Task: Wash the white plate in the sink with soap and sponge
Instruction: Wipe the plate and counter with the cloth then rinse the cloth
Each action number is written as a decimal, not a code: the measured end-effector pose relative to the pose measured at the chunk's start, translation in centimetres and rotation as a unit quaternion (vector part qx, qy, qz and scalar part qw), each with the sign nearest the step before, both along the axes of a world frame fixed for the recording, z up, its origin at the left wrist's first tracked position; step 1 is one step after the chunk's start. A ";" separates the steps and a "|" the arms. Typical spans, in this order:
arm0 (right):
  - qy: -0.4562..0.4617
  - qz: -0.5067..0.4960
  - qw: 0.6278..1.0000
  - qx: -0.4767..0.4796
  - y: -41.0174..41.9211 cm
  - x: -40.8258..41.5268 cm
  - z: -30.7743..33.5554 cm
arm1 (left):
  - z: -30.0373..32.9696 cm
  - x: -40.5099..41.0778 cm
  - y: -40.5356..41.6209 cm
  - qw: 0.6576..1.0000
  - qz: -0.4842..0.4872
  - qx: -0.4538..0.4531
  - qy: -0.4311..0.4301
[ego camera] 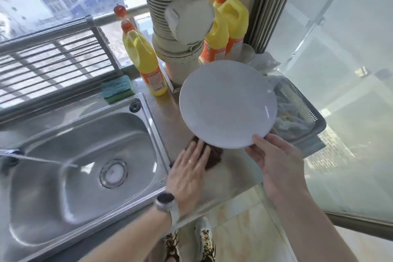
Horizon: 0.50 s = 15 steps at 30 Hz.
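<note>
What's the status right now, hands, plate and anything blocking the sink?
Right hand grips white plate by its rim, above the counter. Left hand flat on brown cloth. Sink unobstructed, water running.

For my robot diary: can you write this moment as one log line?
right hand: holds white plate over counter | left hand: flat on brown cloth | sponge: untouched

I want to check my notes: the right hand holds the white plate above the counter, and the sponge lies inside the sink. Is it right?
Not quite. The head view shows the sponge on the ledge behind the sink, not inside it. The right hand does hold the white plate above the counter.
</note>
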State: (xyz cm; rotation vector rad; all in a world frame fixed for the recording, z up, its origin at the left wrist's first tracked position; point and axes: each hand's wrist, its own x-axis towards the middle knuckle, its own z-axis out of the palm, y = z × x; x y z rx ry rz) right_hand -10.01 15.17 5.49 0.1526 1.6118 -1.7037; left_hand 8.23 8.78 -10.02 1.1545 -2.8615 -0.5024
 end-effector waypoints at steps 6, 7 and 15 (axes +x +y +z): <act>-0.027 0.005 0.998 0.049 1.0 1.5 -1.3 | 0.6 3.6 7.5 0.996 -0.079 0.002 -0.049; -0.030 0.008 0.998 0.052 1.0 1.7 -1.6 | 0.8 3.3 6.1 0.996 -0.072 -0.007 -0.055; -0.035 0.031 0.997 0.053 -0.8 1.1 -4.2 | 0.3 -0.6 -13.5 0.992 0.054 -0.037 -0.112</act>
